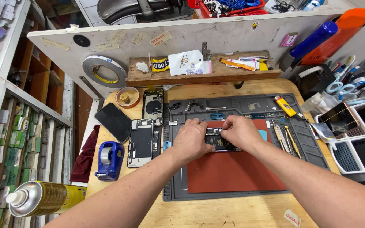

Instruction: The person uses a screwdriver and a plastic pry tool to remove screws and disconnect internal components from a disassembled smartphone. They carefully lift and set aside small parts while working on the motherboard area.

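Observation:
An opened phone (219, 140) with its dark insides showing lies on a red mat (233, 171), which rests on a grey work mat (305, 147). My left hand (193, 139) presses on the phone's left side with fingers curled over its top edge. My right hand (241, 131) covers the phone's right side, its fingertips pinched at the upper middle of the phone. Whether the fingers hold a small part is hidden.
Left of the grey mat lie an opened phone frame (140, 142), another frame (153, 105) and a dark screen (115, 121). A blue tape dispenser (110, 159), a spray can (43, 197), a yellow lighter (284, 105), tweezers (291, 140) and white trays (351, 139) surround the work.

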